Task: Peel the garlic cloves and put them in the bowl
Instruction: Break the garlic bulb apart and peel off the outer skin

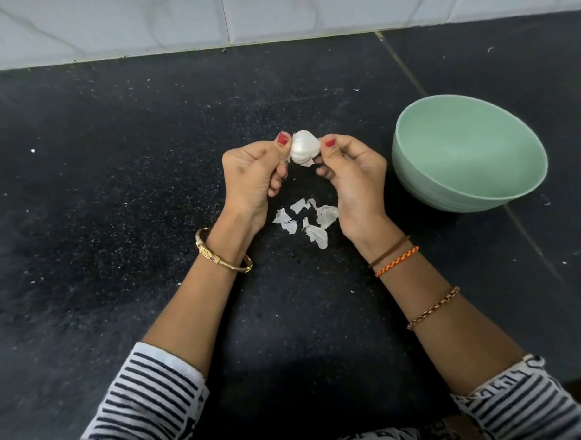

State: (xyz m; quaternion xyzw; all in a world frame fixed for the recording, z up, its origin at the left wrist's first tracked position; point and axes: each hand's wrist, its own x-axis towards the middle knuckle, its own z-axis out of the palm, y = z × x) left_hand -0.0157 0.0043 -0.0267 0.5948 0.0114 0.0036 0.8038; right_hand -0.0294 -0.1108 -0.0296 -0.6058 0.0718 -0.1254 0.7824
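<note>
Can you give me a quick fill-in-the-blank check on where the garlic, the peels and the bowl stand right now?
1. The garlic bulb is held between the left hand and the ____ hand.
2. The green bowl holds ____ cloves so far.
3. The loose peels lie on the ____ countertop, below the hands.
4. The bowl stands on the person's ____ side.

Missing words: right; no; black; right

One garlic bulb [304,147], one bowl [413,182], two hands
</note>
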